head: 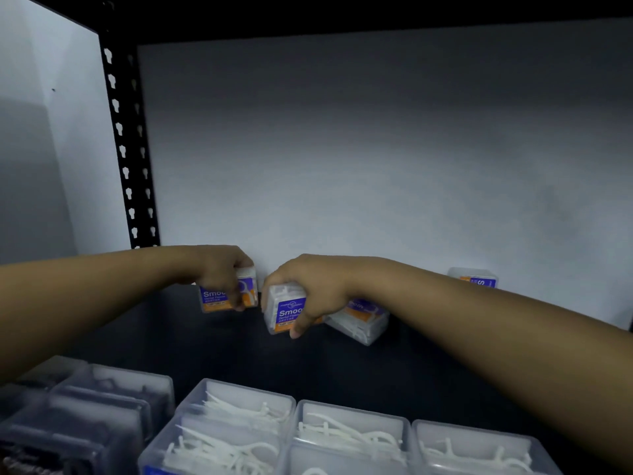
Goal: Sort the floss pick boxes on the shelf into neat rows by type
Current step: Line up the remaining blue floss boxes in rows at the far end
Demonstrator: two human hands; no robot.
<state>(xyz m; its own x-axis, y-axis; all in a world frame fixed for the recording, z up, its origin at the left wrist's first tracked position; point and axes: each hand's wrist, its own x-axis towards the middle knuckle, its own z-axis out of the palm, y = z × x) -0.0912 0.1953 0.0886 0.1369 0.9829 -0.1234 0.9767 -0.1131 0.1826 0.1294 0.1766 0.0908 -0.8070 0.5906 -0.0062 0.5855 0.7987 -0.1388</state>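
My left hand (219, 269) grips a clear floss pick box with a purple and orange label (214, 298), upright against the back wall of the dark shelf (342, 368). Just to its right, my right hand (315, 289) grips a second box of the same kind (282, 311), tilted slightly. A third such box (363, 320) lies tipped over behind my right wrist. Another purple-labelled box (476, 279) stands farther right at the wall, partly hidden by my forearm.
Along the front edge stand clear boxes of white floss picks (236, 426), (349, 437), (472, 450), and to their left darker boxes (113, 395). A black perforated shelf post (128, 159) rises at the left. The upper shelf board runs across the top.
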